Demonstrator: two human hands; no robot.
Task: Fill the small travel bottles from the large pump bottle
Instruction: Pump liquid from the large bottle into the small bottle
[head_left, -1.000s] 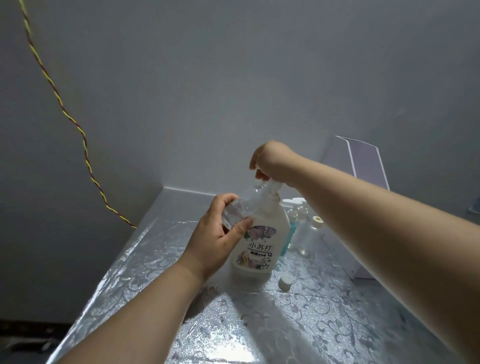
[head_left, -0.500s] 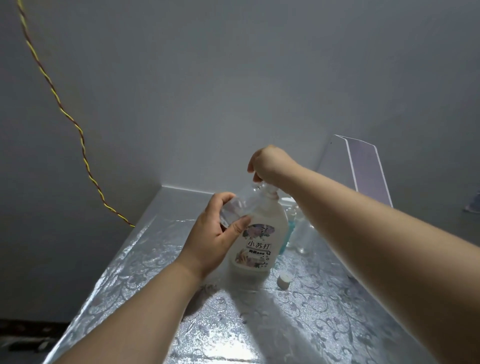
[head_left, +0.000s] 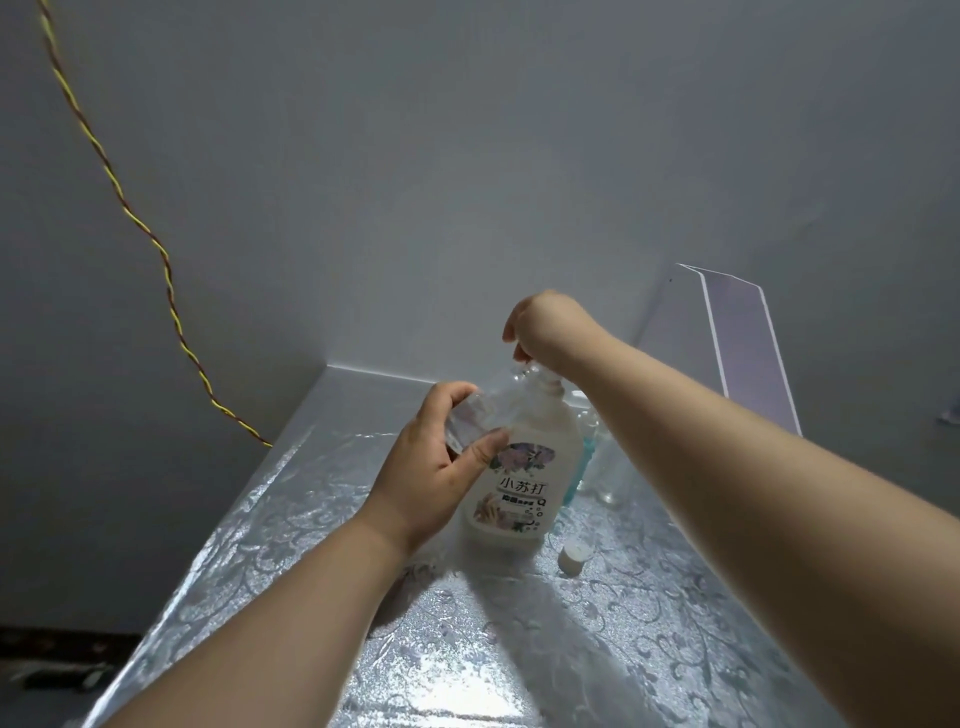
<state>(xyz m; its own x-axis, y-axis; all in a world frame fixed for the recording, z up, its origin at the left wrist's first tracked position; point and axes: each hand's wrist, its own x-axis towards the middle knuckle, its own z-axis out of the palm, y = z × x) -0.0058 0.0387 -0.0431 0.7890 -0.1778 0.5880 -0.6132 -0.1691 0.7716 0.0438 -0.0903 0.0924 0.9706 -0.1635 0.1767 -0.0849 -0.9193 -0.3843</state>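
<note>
The large white pump bottle (head_left: 524, 483), with a floral label, stands upright on the silvery patterned table (head_left: 649, 623). My right hand (head_left: 545, 330) is closed over its pump head from above, hiding the nozzle. A small clear travel bottle (head_left: 483, 410) is tilted with its mouth up against the pump spout, and my left hand (head_left: 431, 467) grips it. Its white cap (head_left: 573, 557) lies on the table to the right of the pump bottle. Behind the pump bottle stand other small clear travel bottles (head_left: 605, 486), one with blue liquid (head_left: 579, 475), partly hidden by my right forearm.
A white box or board (head_left: 737, 348) leans at the back right against the wall. A twisted yellow-red cord (head_left: 161, 254) hangs down the left wall to the table's left edge. The table's left edge drops off to a dark floor.
My right hand has dropped a little on the pump head, then stayed. The left hand keeps the small bottle at the spout. The view has shifted slightly.
</note>
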